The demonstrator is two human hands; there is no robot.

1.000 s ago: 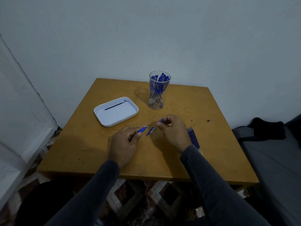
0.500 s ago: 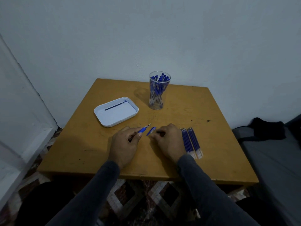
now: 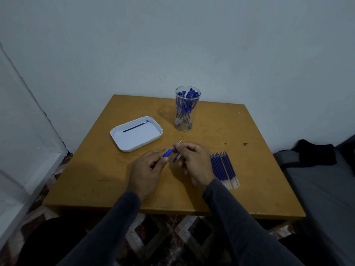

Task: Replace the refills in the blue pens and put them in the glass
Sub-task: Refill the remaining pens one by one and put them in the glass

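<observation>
- Left hand [image 3: 147,170]: fingers curled round a blue plastic pen barrel [image 3: 168,153], thumb on top; the barrel's front end sticks out past the thumb and forefinger, pointing up and to the right.
- Right hand [image 3: 194,162]: thumb and forefinger pinch at the barrel's exposed end, where a thin refill tip [image 3: 180,142] projects beyond the fingertips. The remaining fingers are curled under the palm.
- A small blue pen piece [image 3: 176,157] shows between the two hands, below the pinch; whether the right hand's lower fingers hold it or it lies on the table cannot be told.
- The two hands meet just above the wooden table [image 3: 259,169], near its middle and towards the front edge.
- Just beside the right hand, on its right, lies a row of dark blue refills [image 3: 223,167] side by side on the table top, tips pointing away from the person, pale ends nearest.
- Beyond the hands, towards the wall, stands a clear glass tumbler [image 3: 187,109], upright and filled with blue pens [image 3: 186,106].
- Left of the tumbler, well apart from the hands, sits a white rectangular tray [image 3: 153,138] holding one dark refill [image 3: 134,127] near its far edge.
- Both forearms wear dark grey sleeves [image 3: 240,217].
- A dark cloth [image 3: 315,152] lies on a grey surface to the right of the table.
</observation>
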